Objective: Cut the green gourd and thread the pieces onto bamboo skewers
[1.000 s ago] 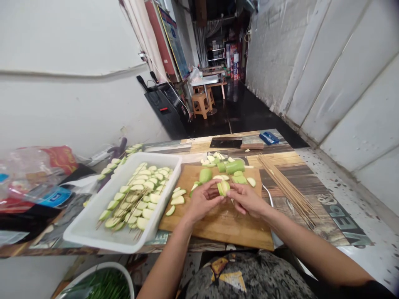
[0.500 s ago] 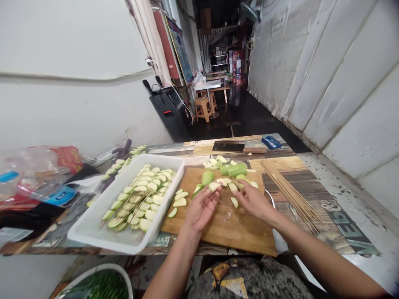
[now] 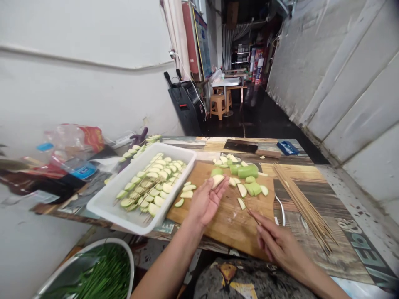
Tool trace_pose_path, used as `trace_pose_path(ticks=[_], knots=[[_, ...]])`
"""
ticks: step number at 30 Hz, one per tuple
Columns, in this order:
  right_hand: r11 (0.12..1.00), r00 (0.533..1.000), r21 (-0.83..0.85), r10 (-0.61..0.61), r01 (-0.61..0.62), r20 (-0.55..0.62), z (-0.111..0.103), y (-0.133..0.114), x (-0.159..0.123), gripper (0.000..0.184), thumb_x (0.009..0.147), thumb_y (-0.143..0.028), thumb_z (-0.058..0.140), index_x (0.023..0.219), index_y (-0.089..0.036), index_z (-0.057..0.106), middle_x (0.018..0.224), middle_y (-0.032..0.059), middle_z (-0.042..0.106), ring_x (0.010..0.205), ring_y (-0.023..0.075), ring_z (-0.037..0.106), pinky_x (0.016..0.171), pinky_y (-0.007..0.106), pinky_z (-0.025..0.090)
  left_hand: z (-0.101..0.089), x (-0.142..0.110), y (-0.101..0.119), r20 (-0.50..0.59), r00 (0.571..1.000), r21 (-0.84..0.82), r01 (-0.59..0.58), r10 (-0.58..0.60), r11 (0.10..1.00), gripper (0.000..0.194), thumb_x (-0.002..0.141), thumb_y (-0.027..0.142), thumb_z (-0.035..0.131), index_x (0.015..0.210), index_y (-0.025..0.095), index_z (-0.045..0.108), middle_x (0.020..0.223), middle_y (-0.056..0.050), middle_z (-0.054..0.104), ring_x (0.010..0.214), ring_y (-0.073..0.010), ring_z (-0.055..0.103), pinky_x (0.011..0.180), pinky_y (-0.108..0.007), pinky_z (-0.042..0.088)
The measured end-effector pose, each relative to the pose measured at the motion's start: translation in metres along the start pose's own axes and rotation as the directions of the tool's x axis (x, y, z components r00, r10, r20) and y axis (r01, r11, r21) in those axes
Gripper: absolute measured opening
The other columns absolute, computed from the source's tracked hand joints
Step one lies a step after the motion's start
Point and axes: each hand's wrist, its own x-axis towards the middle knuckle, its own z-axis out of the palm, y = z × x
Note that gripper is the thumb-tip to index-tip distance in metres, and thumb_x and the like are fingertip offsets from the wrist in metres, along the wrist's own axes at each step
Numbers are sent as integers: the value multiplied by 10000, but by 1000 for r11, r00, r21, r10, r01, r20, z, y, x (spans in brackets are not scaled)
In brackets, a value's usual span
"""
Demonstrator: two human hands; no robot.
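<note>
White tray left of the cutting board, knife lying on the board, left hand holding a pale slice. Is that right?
Not quite: the head view shows the knife on the table, beyond the cutting board. The white tray and the pale slice in the left hand are as you say.

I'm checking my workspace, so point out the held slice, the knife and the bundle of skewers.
Held slice [image 3: 217,180]: head view, its pale cut face.
Knife [image 3: 240,145]: head view, its dark blade.
Bundle of skewers [image 3: 301,203]: head view, its middle.
</note>
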Motion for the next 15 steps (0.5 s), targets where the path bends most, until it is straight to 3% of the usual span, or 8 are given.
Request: trace_pose_path(ticks=[3, 8, 15], knots=[[992, 996, -88, -89, 87, -27, -4, -4, -2, 438, 899, -273, 338, 1315, -160, 423, 613, 21, 653, 544, 148, 626, 551, 234, 515, 4, 0, 2, -24, 999, -12, 20, -20, 1000, 171, 805, 108, 517, 938, 20, 578, 1037, -210, 628, 1057, -259, 558, 924, -318, 453], [973, 981, -144, -188, 178, -56, -10, -13, 0, 375, 886, -248, 375, 1199, -139, 552, 925, 83, 703, 791, 168, 672, 675, 233, 535, 8, -1, 2, -71, 997, 7, 40, -39, 999, 129, 805, 95, 509, 898, 32, 572, 1004, -211, 640, 1043, -264, 567, 904, -331, 466], [959, 968, -158, -247, 237, -50, -7, -12, 3, 339, 876, -189, 407, 1177, -144, 558, 1075, 80, 656, 914, 146, 644, 790, 222, 505, 9, -4, 0, -18, 998, 2, 60, -59, 998, 91, 807, 135, 525, 843, 71, 579, 1014, -180, 646, 1066, -277, 549, 932, -410, 435]])
